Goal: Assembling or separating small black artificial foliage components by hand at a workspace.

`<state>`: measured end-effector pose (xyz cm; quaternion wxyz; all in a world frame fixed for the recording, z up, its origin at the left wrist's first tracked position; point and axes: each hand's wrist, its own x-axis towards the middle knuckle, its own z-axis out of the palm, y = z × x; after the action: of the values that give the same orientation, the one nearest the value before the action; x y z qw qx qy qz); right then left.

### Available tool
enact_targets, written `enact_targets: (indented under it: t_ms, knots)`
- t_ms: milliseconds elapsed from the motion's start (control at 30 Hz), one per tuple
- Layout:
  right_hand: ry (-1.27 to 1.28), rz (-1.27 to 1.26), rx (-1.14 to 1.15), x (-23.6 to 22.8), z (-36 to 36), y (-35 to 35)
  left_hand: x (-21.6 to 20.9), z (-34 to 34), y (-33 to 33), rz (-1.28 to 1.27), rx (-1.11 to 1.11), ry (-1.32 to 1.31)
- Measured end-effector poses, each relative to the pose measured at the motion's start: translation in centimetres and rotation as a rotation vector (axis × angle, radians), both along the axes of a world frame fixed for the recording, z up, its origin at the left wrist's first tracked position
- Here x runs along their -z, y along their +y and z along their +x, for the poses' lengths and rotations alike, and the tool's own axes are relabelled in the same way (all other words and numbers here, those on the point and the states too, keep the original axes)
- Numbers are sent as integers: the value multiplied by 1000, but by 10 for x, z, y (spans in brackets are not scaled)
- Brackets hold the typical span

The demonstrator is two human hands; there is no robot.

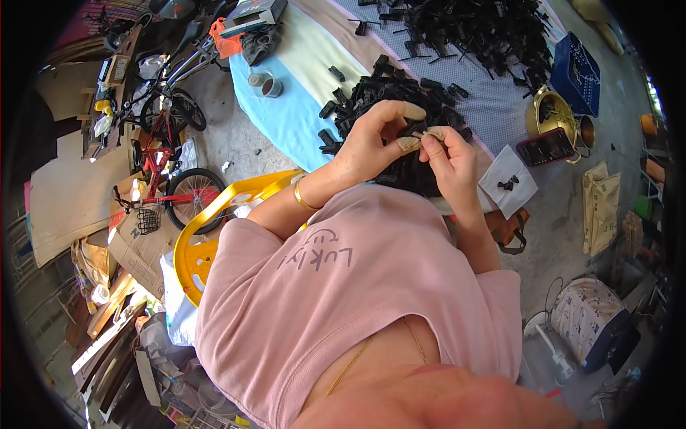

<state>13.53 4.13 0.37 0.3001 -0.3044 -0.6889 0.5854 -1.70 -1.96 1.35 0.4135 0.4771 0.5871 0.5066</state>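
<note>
My left hand (373, 140) and my right hand (454, 163) meet in front of my chest, with the fingertips of both pinched close together. Tan coverings wrap some fingertips. Whatever sits between them is too small and too hidden to name. Below and beyond the hands lies a heap of small black plastic parts (371, 91), partly covered by my hands. Farther off, a larger pile of black parts with thin stems (471, 32) spreads over the cloth. To the right of my right hand, a few small black pieces (508, 184) rest on a white paper sheet (500, 201).
A phone (546, 147) leans by a gold-coloured pot (537, 107), near a blue basket (576, 71). Two plastic cups (270, 87) stand on the striped cloth (304, 118). A yellow plastic chair (187, 257) and a red bicycle (161, 168) are on the left.
</note>
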Motion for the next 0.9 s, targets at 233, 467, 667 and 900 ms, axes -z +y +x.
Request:
enact_targets:
  t_ms: [233,467,667,900]
  knots:
    - [70,-127,35,1,-3,-3,12,1,-1,115,27,-103]
    - [85,-290,27,8,-9,-4,24,3,3,221,-35,-63]
    - [-137,-439,-164,24,-16,33,43,-9,10,310,-107,382]
    - [-413,234,82,114,-42,158,47,-14,12,-34,-215,476]
